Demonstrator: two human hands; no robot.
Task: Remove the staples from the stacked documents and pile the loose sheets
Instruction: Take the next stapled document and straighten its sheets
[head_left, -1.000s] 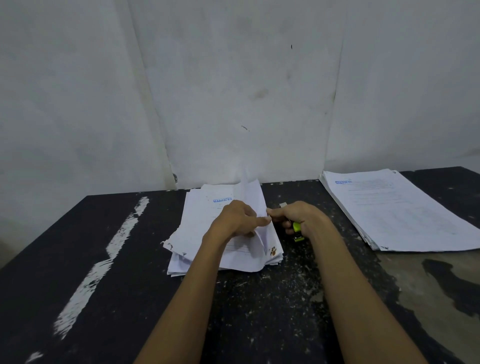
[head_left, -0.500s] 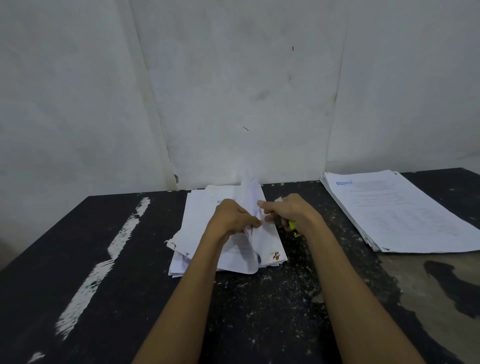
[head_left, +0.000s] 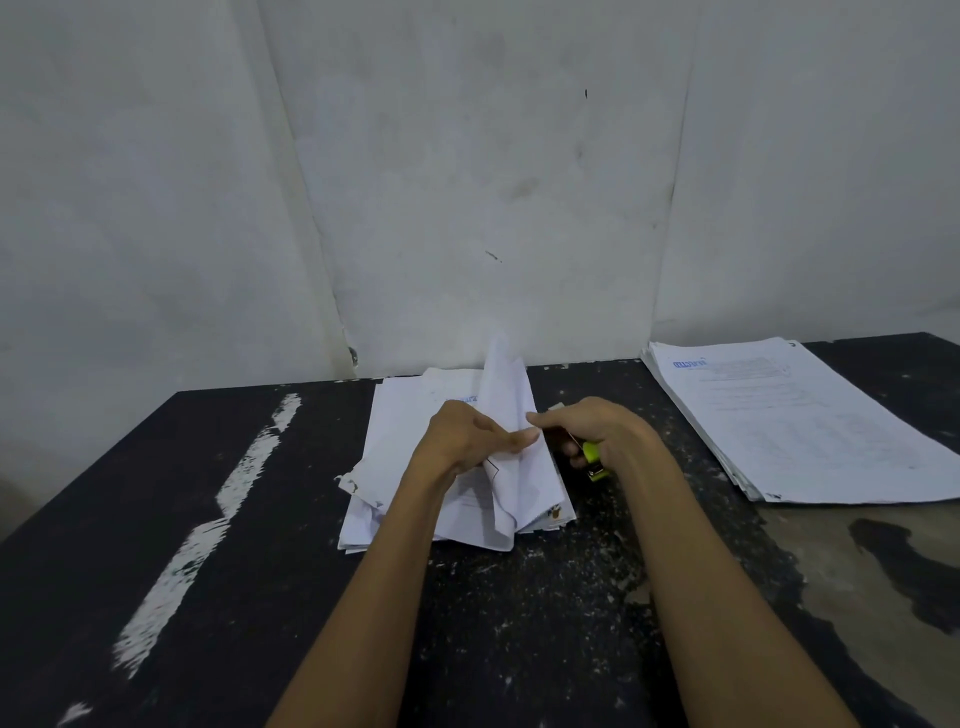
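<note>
Where the dark, paint-flecked tabletop (head_left: 519, 623) meets the pale wall, a ragged stack of stapled documents (head_left: 400, 441) lies near the middle, edges uneven, corners curled at the near left. Left hand (head_left: 467, 436) rests on top of the stack — fingers closed on a lifted sheet (head_left: 506, 395) that stands up and folds over toward the right, thumb and forefinger pinching its edge. Right hand (head_left: 597, 431) sits just beside the stack's right edge, fingers curled shut around a small yellow-green staple remover (head_left: 592, 457); only its lower end shows below the palm. Forefinger of the right hand reaches toward the pinched edge, tips of both hands nearly touching. Whether a staple is caught there — cannot tell, too small. Well apart, at the far right of the tabletop, a neater pile of loose sheets (head_left: 800, 421) lies flat, blue heading on top. White paint streak (head_left: 208, 519) runs along the left side.
</note>
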